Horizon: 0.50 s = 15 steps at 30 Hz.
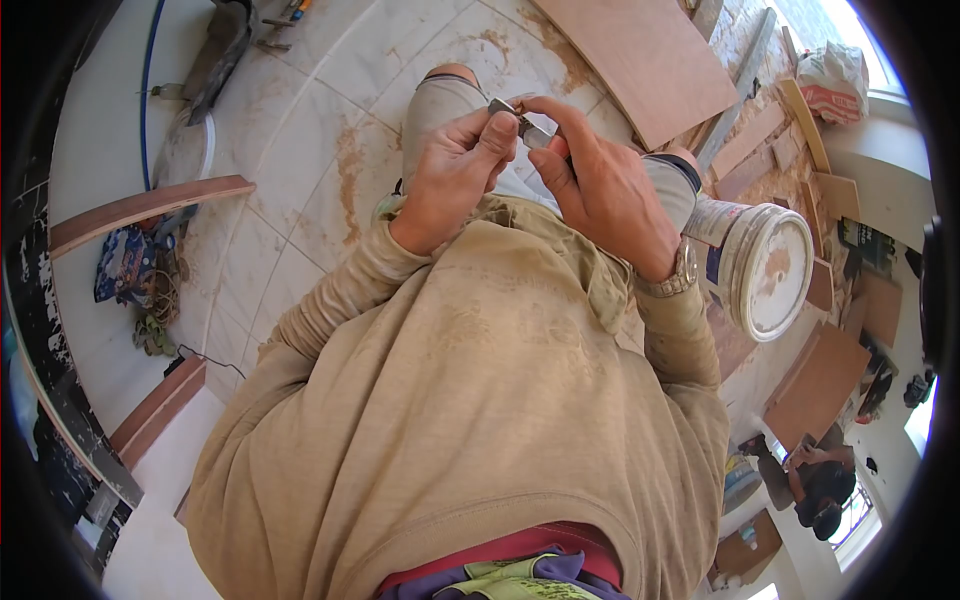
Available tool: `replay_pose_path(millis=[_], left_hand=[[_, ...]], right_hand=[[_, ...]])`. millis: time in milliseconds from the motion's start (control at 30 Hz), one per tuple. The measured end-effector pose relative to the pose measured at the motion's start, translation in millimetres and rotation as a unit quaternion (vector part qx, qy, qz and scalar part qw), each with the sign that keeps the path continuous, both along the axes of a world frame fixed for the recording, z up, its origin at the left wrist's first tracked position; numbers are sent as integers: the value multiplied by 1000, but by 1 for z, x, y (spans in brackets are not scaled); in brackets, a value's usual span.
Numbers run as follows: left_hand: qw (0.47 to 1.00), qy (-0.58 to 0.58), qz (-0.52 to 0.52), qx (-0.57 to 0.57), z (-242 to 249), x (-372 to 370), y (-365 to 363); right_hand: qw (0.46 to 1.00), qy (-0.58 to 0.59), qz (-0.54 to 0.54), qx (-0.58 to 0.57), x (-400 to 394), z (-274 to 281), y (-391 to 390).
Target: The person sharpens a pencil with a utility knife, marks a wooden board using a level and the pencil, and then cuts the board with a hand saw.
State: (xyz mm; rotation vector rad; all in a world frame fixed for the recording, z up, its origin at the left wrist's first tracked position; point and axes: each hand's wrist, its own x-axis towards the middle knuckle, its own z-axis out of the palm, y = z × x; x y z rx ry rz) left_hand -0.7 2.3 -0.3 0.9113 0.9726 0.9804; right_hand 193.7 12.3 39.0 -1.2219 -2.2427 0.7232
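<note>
My left hand [455, 170] is closed, its thumb and fingers pinching a small grey metal piece [503, 106] above my lap. Close beside it, my right hand [610, 185] is closed around a tool with a metal end [535, 133] and a red-orange part [559, 147]. The tool's metal end lies near the small piece; whether they touch is hard to tell. My right fingers hide most of the tool.
A white bucket [778, 273] lies on its side by my right knee. Wooden boards [650, 60] cover the floor ahead and right. Curved wooden pieces [150, 212] are at left. Another person [822, 480] is at far lower right.
</note>
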Motion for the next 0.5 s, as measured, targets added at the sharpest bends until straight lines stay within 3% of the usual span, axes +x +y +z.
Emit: replay_pose_path(millis=[167,500], left_hand=[[995,-93,-37,-29,5,-2,-1],[1000,26,7,-14,0,-4,1]], right_hand=[[1000,11,12,-14,2,1,0],[1000,1,1,16,0,2,4]])
